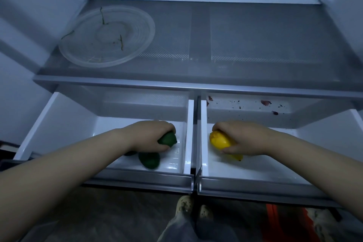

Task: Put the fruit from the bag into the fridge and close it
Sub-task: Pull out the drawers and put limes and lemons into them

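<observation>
Here, both crisper drawers of the open fridge stand pulled out beneath the glass shelf (255, 45). The left hand (151, 137) is curled round a dark green fruit (168, 139), held low inside the left drawer (188, 124), just above a second green fruit (149, 160) lying on the drawer floor. The right hand (241, 139) grips a yellow fruit (219, 140) low in the right drawer (203, 143), with another yellow piece (236, 157) showing beneath the wrist. Reddish scraps (266, 102) litter the back of that drawer. A clear round dish (107, 35) with a few green stems sits on the shelf. An orange-red item (272, 220), perhaps the bag, lies on the floor beside the person's shoes (184, 205). Hazards, as judged: a green fruit let go on top of its neighbour could roll off and knock against the drawer wall, since both are rounded and the floor is smooth; a release from any height could bruise either fruit; the yellow fruit may pick up the loose scraps; and drawers left extended would stop the doors from closing, leaving the task unfinished.
</observation>
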Available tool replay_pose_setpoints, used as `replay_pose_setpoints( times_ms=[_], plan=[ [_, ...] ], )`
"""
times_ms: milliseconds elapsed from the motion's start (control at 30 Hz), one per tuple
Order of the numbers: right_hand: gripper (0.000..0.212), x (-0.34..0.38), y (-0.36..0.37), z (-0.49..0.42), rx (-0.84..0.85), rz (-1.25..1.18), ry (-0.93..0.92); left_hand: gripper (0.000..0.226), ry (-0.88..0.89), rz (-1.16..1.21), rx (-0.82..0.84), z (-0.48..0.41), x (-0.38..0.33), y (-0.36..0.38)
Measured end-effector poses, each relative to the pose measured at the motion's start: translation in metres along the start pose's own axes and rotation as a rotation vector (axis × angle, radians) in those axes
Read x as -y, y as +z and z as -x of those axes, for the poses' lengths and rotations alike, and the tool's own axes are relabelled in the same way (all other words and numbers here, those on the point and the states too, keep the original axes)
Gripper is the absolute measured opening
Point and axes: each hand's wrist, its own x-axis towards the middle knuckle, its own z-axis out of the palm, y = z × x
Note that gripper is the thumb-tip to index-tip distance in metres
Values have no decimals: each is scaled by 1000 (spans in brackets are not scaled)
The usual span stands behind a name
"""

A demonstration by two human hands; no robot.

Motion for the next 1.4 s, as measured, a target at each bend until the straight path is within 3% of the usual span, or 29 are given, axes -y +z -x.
replay_pose_setpoints(
  times_ms=[333,667,933,1167,1300,1400],
  plan=[
    [56,4,15,-17,-61,-155,25,49,7,61,-15,-16,7,11],
    [58,-2,33,-21,0,-122,26,48,-53,-7,-12,-18,12,19],
    [68,-2,27,-21,-3,-97,44,62,-81,-43,-33,-19,18,18],
    [61,11,-14,-6,-59,-57,96,59,-117,5,-183,10,-7,-22],
    [52,28,-44,17,-94,20,45,46,-156,55,-362,55,-42,-45],
    [44,52,-67,39,-219,24,-19,51,-228,6,-506,92,-77,-49]
  ],
)
